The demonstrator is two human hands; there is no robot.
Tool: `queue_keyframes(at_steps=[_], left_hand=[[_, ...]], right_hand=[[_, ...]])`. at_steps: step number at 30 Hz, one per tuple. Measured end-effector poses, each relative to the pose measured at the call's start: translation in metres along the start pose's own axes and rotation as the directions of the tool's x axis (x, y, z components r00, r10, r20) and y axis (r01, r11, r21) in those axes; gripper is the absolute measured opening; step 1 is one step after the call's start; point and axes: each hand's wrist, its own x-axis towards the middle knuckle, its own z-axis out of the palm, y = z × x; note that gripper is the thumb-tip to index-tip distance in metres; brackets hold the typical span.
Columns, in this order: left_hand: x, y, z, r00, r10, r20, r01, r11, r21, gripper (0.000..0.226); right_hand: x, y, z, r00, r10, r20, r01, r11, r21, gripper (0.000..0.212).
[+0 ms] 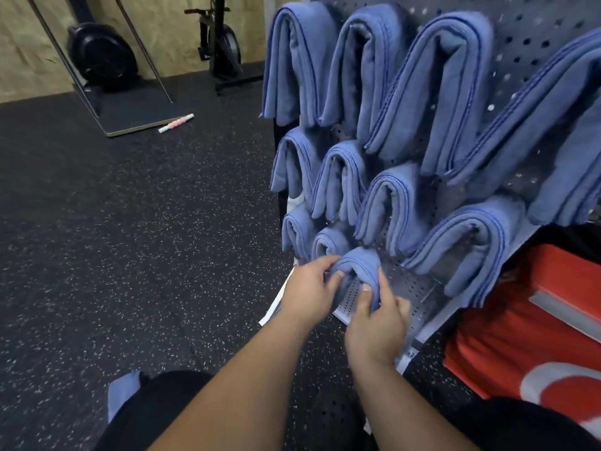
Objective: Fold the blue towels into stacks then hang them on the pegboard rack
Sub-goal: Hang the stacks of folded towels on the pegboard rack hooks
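Observation:
A grey pegboard rack (413,288) stands at the right, and several folded blue towels (439,92) hang over its pegs in three rows. On a bottom-row peg a folded blue towel (359,260) is draped, and both hands grip it. My left hand (310,289) curls its fingers round the towel's left flap. My right hand (379,323) pinches the right flap between thumb and fingers. The peg under this towel is hidden. A corner of another blue towel (122,393) shows by my knee at the lower left.
A red bag (533,336) with grey and white markings sits right of the rack. Black speckled rubber flooring (130,239) covers the left. Gym equipment (100,56), a floor board (136,115) and a pink-white roller stick (176,122) lie at the back left.

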Motion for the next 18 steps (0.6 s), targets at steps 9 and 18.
queue_keyframes(at_steps=[9,18], left_hand=[[0.036,-0.001,0.031,0.998,0.009,0.056,-0.007,1.0,-0.03,0.039],[0.041,-0.01,0.054,0.994,-0.009,0.112,-0.011,0.983,0.181,0.017]], right_hand=[[0.039,0.01,0.017,0.998,0.032,-0.046,-0.034,0.999,-0.041,0.044],[0.048,0.023,0.018,0.994,0.018,-0.107,-0.022,0.999,-0.04,0.034]])
